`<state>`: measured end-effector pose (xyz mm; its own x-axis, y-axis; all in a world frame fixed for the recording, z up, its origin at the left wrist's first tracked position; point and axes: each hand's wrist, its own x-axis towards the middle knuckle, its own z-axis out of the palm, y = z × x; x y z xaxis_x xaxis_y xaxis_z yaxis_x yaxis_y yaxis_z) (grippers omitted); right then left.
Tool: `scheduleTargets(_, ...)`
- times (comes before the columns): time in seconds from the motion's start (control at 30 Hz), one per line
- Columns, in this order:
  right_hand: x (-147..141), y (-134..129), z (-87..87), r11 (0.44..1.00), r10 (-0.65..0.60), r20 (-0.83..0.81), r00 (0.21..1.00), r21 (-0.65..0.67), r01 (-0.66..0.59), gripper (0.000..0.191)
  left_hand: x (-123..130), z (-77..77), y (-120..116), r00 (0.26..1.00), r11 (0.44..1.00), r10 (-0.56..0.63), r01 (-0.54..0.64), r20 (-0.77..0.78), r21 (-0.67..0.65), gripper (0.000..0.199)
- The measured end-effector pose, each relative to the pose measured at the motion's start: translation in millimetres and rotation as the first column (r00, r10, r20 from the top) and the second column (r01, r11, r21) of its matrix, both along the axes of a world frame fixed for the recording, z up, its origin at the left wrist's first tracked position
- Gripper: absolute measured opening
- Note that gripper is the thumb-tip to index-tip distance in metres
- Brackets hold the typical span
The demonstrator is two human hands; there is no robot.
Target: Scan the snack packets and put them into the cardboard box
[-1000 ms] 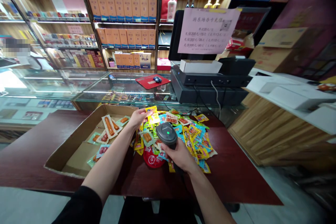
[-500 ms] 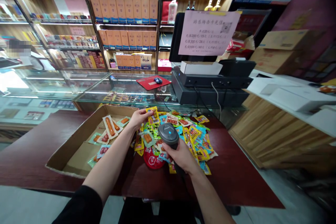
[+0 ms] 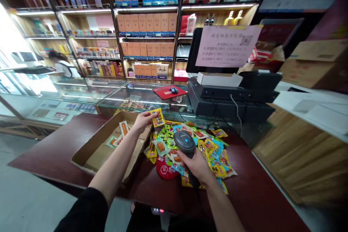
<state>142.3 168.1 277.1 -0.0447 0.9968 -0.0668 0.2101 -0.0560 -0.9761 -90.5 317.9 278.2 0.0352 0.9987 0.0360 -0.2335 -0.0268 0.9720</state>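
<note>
Drawn slightly left since the earlier frame, the left hand (image 3: 141, 122) now has its yellow packet (image 3: 157, 119) nearer the shallow cardboard box (image 3: 98, 156), above the far left of the packet pile (image 3: 217, 152). Thumb and fingers pinch the packet's left edge. Clear-wrapped sausages (image 3: 124, 128) lie loose in the box's far part; the left arm hides some of its inside. The right hand (image 3: 199, 166) grips the scanner (image 3: 185, 142) over the pile, fingers wrapped around its handle. At far right, a white box (image 3: 219, 79) sits on dark equipment (image 3: 231, 98).
</note>
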Motion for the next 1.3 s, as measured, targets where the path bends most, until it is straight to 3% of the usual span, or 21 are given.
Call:
scheduleTargets(0.13,-1,-1,0.9,1.0,0.023,-0.049,0.999,0.003,-0.023,0.027,-39,9.5,-13,0.991,0.995,0.105,-0.104,-0.081,0.007,0.049)
scheduleTargets(0.37,-1,11,-15.6,1.0,0.026,-0.046,0.999,-0.006,-0.026,0.03,-110,11.9,-39,0.945,0.959,0.283,-0.283,-0.162,0.024,0.055)
scheduleTargets(0.57,-3,17,-18.7,0.998,0.064,-0.054,0.996,0.028,-0.062,0.03,-126,11.2,-47,0.928,0.947,0.32,-0.321,-0.191,0.027,0.06)
scheduleTargets(0.73,-1,16,-15.8,0.999,0.036,-0.068,0.997,0.001,-0.036,0.032,-93,8.6,-41,0.936,0.964,0.262,-0.267,-0.233,0.013,0.058)
scheduleTargets(1.1,25,10,-8.8,0.995,-0.09,-0.061,0.994,-0.046,0.088,0.03,40,-5.6,-7,0.979,0.997,-0.078,0.074,-0.19,-0.027,0.054)
scheduleTargets(1.3,41,8,-9.2,0.989,-0.151,-0.03,0.988,0.005,0.151,0.028,65,-30.5,-4,0.944,0.979,-0.204,0.202,-0.26,-0.037,0.05)
